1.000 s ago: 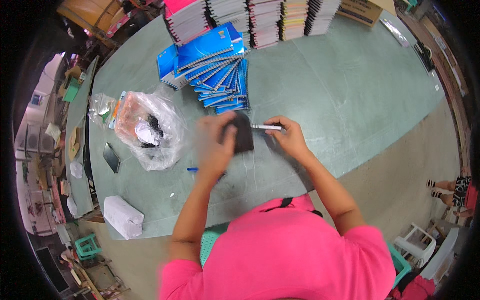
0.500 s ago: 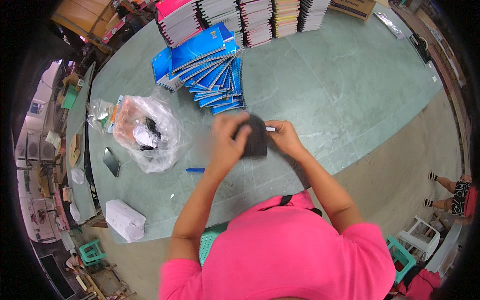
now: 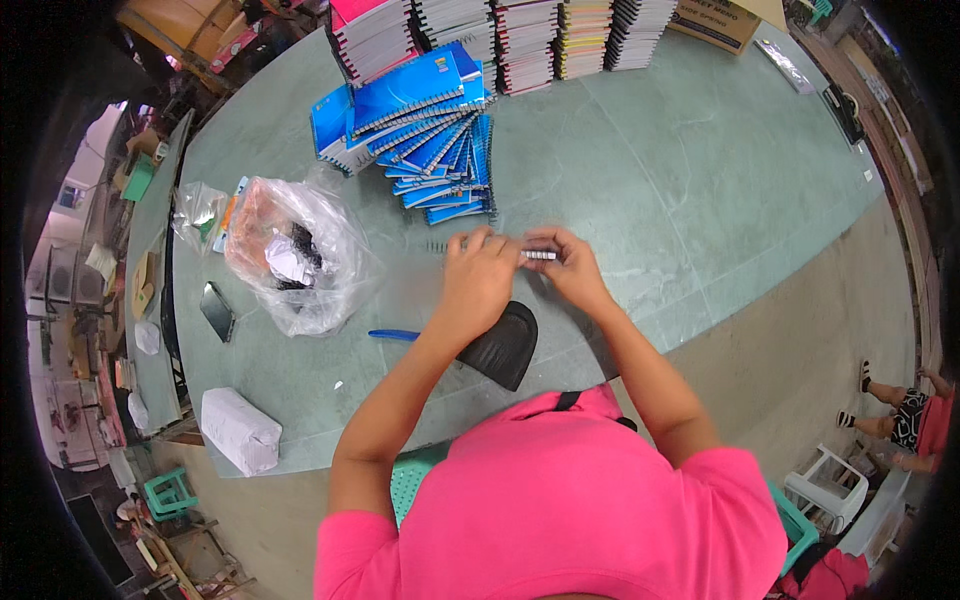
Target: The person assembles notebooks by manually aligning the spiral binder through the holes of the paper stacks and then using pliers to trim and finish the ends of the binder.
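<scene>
A: What's nearest?
B: The black curved pad [image 3: 507,345], lying on the table [image 3: 650,200] beside your left forearm.
A: And the hands?
B: Your right hand [image 3: 574,270] pinches a small white ribbed strip [image 3: 541,255] between your two hands; your left hand [image 3: 482,282] curls at its other side, though I cannot tell whether those fingers grasp; a blurred coil [image 3: 437,246] shows past them.
A: Which step?
B: Working the strip's coil, I judge; your next move calls for a firm right pinch and delicate left fingertips.
A: Beyond?
B: Blue spiral notebooks [image 3: 428,135], fanned; taller stacks [image 3: 527,50] behind.
</scene>
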A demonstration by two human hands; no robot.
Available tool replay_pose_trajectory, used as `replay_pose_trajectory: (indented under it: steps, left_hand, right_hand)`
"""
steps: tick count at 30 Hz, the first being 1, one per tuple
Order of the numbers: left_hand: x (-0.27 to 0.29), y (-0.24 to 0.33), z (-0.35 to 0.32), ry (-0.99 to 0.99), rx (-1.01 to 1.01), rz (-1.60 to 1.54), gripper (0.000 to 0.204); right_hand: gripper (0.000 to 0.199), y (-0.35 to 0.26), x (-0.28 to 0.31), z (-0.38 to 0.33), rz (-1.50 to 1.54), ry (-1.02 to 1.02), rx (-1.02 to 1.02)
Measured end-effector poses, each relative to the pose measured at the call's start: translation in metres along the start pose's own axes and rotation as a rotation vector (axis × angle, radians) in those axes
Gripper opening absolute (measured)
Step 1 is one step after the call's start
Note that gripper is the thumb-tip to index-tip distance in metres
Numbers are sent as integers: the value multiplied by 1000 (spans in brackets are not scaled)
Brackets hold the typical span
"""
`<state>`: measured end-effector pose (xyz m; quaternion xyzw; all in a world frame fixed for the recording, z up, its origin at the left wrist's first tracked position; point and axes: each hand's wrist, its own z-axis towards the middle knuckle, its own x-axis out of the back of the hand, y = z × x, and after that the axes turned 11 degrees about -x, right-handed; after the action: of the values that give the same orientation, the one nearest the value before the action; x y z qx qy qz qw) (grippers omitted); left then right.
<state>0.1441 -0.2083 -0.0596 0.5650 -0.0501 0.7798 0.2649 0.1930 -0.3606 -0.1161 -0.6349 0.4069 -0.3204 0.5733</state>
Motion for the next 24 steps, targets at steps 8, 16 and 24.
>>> replay_pose_trajectory:
  steps: [8, 16, 24]
  left_hand:
    - [-5, 11, 22, -13, -5, -215, 21]
    - [-17, 6, 24, -22, -101, -329, 22]
    - [-17, 4, 25, -57, -82, -362, 15]
  right_hand:
    - [17, 29, 6, 2, -176, 55, -48]
    - [16, 28, 5, 3, -180, 69, -2]
    - [17, 33, 10, 7, -259, 56, -33]
